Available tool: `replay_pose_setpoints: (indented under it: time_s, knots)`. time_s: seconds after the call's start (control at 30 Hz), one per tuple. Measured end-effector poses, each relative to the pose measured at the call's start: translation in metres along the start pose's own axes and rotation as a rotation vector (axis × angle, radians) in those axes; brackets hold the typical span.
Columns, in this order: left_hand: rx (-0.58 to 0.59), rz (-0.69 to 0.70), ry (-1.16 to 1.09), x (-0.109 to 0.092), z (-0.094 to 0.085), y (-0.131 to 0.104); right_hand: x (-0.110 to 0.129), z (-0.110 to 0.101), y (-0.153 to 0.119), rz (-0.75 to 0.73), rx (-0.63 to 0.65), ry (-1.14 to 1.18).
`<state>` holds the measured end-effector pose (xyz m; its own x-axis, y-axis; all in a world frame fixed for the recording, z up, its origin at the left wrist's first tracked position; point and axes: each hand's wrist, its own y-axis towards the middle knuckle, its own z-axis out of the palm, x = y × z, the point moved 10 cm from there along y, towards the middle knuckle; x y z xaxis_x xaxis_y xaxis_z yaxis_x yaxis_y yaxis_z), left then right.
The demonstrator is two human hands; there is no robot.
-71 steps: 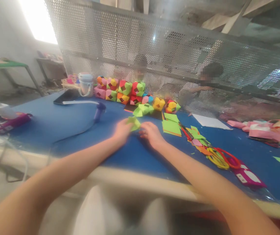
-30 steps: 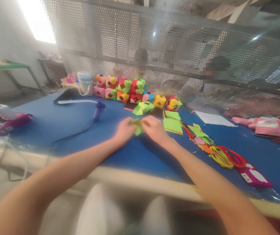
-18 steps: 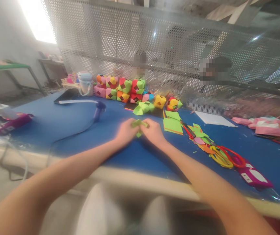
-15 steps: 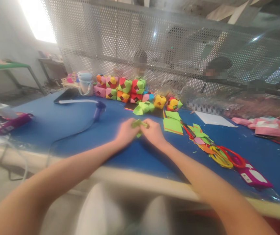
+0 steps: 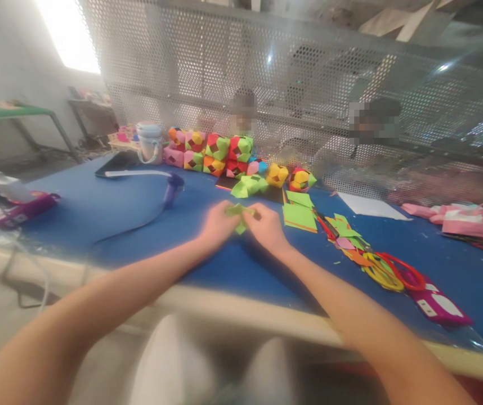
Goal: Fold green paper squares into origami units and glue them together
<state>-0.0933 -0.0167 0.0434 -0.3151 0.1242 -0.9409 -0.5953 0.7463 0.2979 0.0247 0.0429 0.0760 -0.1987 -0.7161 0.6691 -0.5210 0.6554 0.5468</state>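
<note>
From my remote seat I follow the pale near edge [image 5: 228,298] of the blue-topped worktop [image 5: 119,211] left to right beneath both forearms. At far left a magenta power strip [image 5: 26,209] sits close to that edge. Blue surface spreads from there to a purple-handled tool [image 5: 172,192] on a thin black cord, and more blue separates the tool from the left hand [image 5: 220,222]. Past the right hand [image 5: 267,226], room narrows: a stack of square green paper sheets [image 5: 299,217] lies near it, with coiled red and yellow cords [image 5: 387,273] farther right.

The small folded green paper piece [image 5: 240,228] is between the two hands, the left grip pinching its left side, the right grip its right. One corner points down toward the near edge; fingers cover too much for me to tell its long axis.

Along the back stand a white lidded bucket [image 5: 149,145], multicoloured folded-paper balls [image 5: 217,147], partly stacked in two tiers, and, at right, a pink paper heap [image 5: 465,219]. A perforated metal screen [image 5: 161,67] rises behind, with two people [image 5: 374,124] visible beyond it.
</note>
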Motion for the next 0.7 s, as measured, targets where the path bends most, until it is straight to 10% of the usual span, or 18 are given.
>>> replay_pose_setpoints:
  time_s: [0.7]
  knots:
    - [0.037,-0.12,-0.115,0.014,0.006,-0.001,-0.013,0.001,-0.001,0.057,0.069,0.152]
